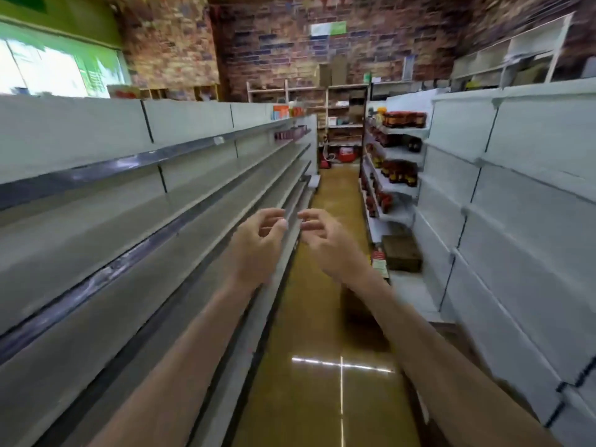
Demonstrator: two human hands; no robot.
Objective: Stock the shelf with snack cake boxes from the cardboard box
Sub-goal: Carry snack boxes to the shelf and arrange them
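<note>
- Fingers of the left hand (258,243) are hanging loosely curled and gripping nothing; fingers of the right hand (325,243) are doing the same, loosely bent with nothing between them.
- Both hands are hovering side by side over the aisle, fingertips near each other but apart, with bare forearms reaching forward.
- Snack cake boxes and their cardboard box are not clearly showing near the hands; a brownish box (401,253) is sitting on a low shelf on the right, well apart from the fingers, and I cannot tell what is in it.
- Long grey shelves (96,227) are running along the left side, beside the left forearm, with a few red packages (290,134) sitting at the far end.
- Shelves on the right (395,185) are holding rows of dark jars with red labels (404,119).
- Shiny yellow-brown floor (322,398) is stretching under the arms, reflecting ceiling lights.
- Brick wall (290,53) is standing at the far end behind more shelving.
</note>
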